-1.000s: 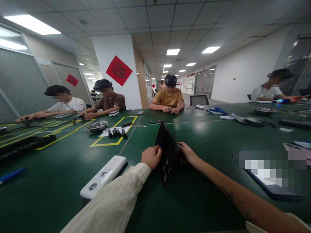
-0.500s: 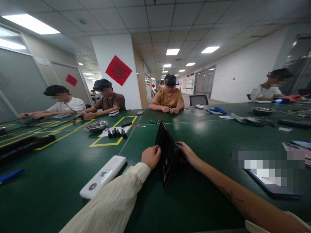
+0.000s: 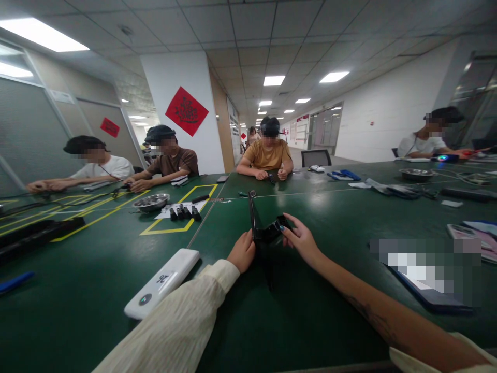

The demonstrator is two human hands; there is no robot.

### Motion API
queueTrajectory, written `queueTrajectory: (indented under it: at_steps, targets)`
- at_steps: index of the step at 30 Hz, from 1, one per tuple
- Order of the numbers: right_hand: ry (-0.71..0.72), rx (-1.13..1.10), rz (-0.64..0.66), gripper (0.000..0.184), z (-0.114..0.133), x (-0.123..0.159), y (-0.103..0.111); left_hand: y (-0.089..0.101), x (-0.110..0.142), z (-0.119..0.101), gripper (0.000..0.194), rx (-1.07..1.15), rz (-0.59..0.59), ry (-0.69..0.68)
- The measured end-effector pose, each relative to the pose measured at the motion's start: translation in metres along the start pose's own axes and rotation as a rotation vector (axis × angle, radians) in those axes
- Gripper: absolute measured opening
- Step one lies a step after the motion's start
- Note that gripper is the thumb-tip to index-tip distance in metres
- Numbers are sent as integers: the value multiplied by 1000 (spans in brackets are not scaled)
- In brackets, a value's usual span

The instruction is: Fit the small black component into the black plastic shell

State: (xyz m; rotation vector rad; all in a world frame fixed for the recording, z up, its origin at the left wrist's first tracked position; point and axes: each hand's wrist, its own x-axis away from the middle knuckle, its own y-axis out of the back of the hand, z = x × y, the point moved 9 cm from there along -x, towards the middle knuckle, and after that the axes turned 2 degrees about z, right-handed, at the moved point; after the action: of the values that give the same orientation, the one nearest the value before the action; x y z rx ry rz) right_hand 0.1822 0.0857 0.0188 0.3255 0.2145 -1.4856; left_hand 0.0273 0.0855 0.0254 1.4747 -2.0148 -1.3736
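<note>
My left hand (image 3: 243, 252) grips the left side of a black plastic panel (image 3: 253, 215), which stands upright above the table and is now seen nearly edge-on. Its exact kind is unclear. A black arm-like piece (image 3: 268, 233) juts out from the panel to the right. The fingers of my right hand (image 3: 302, 241) close on that piece's outer end, with the thumb on the near side. Left of my left forearm lies a white power bank-like device (image 3: 163, 285) marked 26.
The green table (image 3: 310, 321) carries a metal bowl (image 3: 151, 203), several short black cylinders (image 3: 186, 213) and scissors (image 3: 252, 194). A blue-edged device, partly blurred out, lies at right (image 3: 435, 300). Across the table sits a person in a tan shirt (image 3: 264, 155); others sit at both sides.
The panel has turned from showing its broad dark face to nearly edge-on, exposing the jutting piece. My right hand has shifted slightly and holds that piece's end, its thumb now visible.
</note>
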Motion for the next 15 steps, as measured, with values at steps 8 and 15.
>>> queueTrajectory:
  at_steps: [8, 15]
  targets:
    - [77, 53, -192, 54, 11, 2, 19, -18, -1, 0, 34, 165, 103, -88]
    - [193, 313, -324, 48, 31, 17, 23, -29, 2, -12, 32, 328, 196, -85]
